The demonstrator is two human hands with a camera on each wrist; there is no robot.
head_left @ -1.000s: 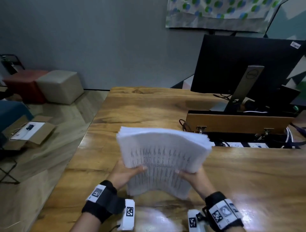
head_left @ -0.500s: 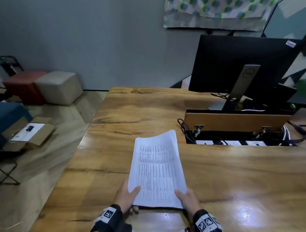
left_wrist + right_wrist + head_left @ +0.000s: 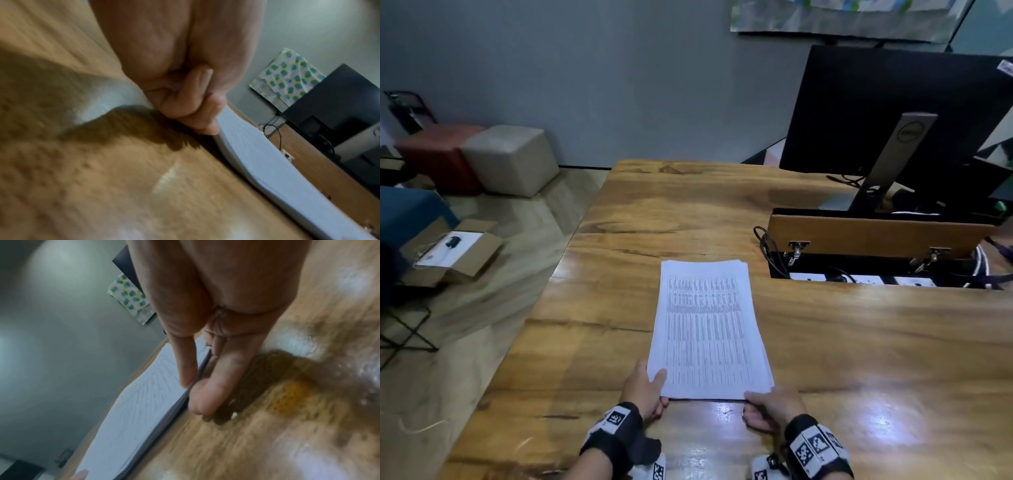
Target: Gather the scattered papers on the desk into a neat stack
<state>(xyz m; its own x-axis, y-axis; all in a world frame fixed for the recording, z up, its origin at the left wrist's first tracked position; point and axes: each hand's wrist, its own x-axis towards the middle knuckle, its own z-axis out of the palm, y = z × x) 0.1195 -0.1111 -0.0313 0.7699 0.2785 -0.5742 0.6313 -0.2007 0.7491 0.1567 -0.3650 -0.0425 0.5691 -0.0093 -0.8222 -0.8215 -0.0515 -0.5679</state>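
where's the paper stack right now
In the head view the paper stack lies flat on the wooden desk, centre-front, left of the open cable tray. The left hand and right hand hold its near corners.

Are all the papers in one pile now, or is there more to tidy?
Nearly finished. The paper stack lies flat on the desk, and no loose sheets show elsewhere on it. The left hand and right hand pinch its near corners. A few far edges look slightly uneven, so only straightening and letting go remain.
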